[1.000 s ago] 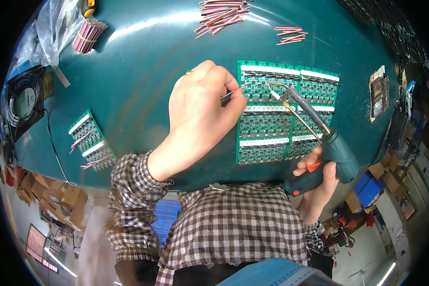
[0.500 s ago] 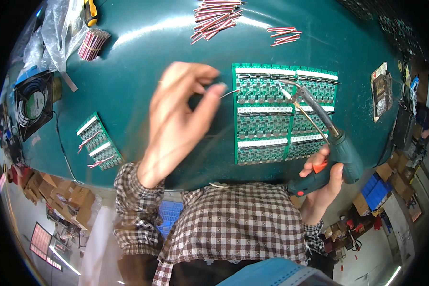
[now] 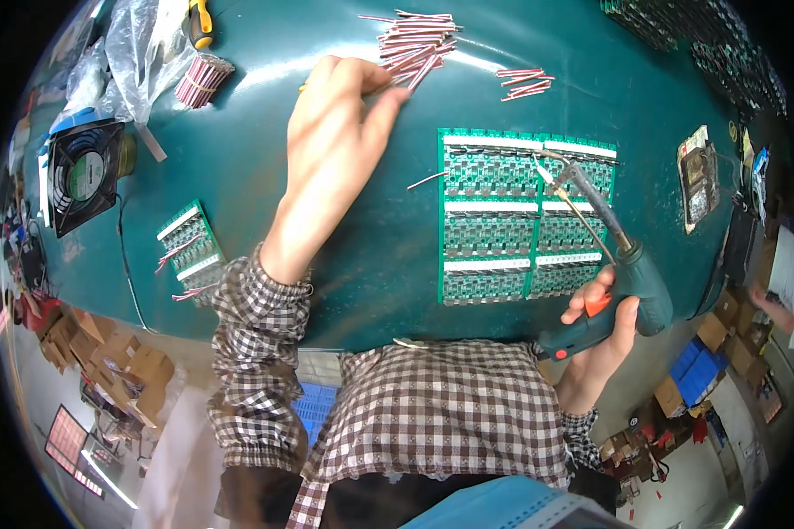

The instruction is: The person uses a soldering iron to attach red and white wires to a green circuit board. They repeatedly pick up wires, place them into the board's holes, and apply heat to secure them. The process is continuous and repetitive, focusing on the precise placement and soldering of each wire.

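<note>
My left hand (image 3: 335, 132) is at the near left edge of a pile of short red-and-white wires (image 3: 417, 44). Its thumb and forefinger are slightly apart, with the tips beside a wire pointing out of the pile. My right hand (image 3: 602, 331) grips a dark green soldering gun (image 3: 641, 286) with a red trigger and a thin feed tube. The gun's tip rests over the upper middle of a panel of green circuit boards (image 3: 488, 236); contact cannot be made out. One loose-ended wire (image 3: 427, 181) sticks out from the panel's left edge.
A smaller wire group (image 3: 526, 84) lies behind the panel. To the left are a small board piece (image 3: 190, 247) with wires, a black fan (image 3: 84, 176), a banded wire bundle (image 3: 203, 81) and a yellow-handled tool (image 3: 201, 25). A worn, dark-stained block (image 3: 699, 183) lies right; stacked boards (image 3: 732, 66) stand far right.
My left hand has moved away from the panel's left edge, up to the wire pile. The wire at that edge stays there. The soldering gun has hardly shifted.
</note>
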A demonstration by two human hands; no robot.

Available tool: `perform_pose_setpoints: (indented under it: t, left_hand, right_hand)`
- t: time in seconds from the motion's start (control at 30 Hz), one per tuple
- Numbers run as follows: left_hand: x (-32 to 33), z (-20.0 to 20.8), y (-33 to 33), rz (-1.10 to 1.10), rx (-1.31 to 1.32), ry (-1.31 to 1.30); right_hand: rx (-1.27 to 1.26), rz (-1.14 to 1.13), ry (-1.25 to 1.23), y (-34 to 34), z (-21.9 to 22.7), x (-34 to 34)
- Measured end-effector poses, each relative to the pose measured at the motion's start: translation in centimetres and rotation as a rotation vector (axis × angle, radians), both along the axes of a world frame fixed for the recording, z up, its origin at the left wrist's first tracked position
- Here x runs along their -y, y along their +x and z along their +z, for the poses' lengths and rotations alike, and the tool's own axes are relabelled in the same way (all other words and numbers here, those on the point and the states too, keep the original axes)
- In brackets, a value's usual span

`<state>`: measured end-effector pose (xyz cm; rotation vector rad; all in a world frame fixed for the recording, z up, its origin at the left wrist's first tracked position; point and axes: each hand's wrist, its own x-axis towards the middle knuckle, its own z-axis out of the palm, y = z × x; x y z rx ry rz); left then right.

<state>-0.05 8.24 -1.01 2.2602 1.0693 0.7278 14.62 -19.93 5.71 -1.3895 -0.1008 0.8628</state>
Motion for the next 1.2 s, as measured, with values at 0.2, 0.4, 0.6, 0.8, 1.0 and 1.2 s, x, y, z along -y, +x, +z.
perform_pose_setpoints:
  t: [0.2, 0.4, 0.6, 0.8, 1.0, 1.2]
  left_hand:
    - [0.1, -0.4, 0.4, -0.005, -0.039, 0.01]
    - [0.3, -0.3, 1.0, -0.068, -0.003, 0.061]
    - [-0.4, -0.4, 1.0, -0.105, -0.063, 0.025]
    - [-0.1, -0.1, -0.3, -0.103, -0.017, -0.015]
    - [0.9, 0.8, -1.9, -0.053, -0.02, -0.096]
    - [1.0, 1.3, -1.9, 0.045, 0.045, -0.315]
  right_hand:
    - [0.0, -0.029, 0.054, -0.1, 0.1, 0.2]
    - [-0.009, -0.048, 0.072, -0.2, 0.2, 0.0]
    - [0.013, -0.016, 0.11, -0.2, 0.4, 0.0]
    - [0.021, -0.011, 0.107, 0.0, 0.2, 0.0]
    - [0.013, -0.001, 0.099, -0.1, 0.1, -0.4]
    - [0.021, 0.019, 0.105, 0.0, 0.1, -0.3]
